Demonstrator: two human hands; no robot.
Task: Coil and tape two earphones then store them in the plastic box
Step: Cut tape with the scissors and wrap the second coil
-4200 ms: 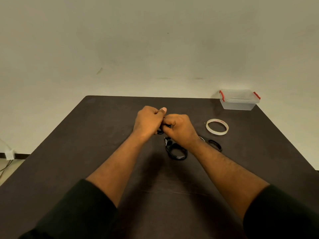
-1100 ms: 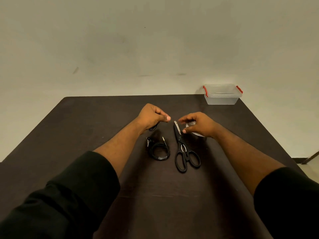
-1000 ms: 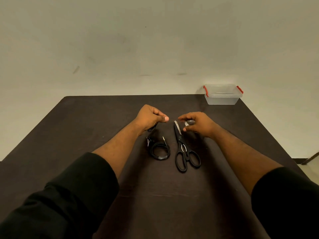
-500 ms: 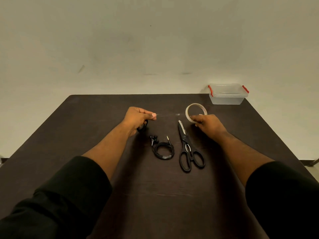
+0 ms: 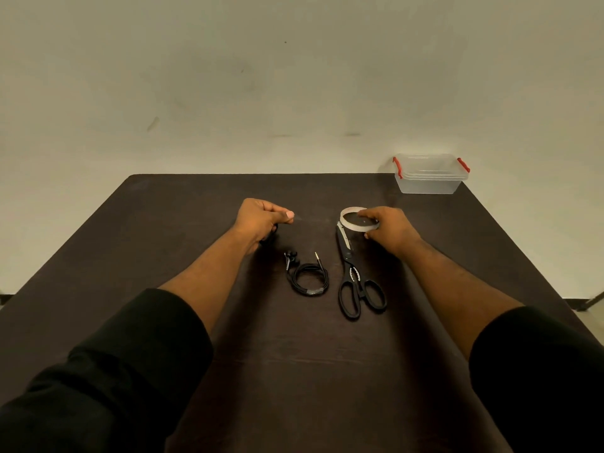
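Since half a second ago the tape roll point(image 5: 359, 219) has dropped lower and tipped flatter, right hand point(image 5: 390, 231) fingers pinching its rim. Left hand point(image 5: 261, 220) is fisted, thumb and forefinger pressed on a thin tape strand, with a dark bit of cable underneath. One coiled earphone point(image 5: 308, 275) lies on the desk point(image 5: 170, 223) beside the scissors point(image 5: 354, 276); the plastic box point(image 5: 429, 174) sits at the far right corner.

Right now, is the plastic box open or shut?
Shut. The plastic box at the table's far right corner has its clear lid seated on top, red clips at both ends. No earphone shows inside.
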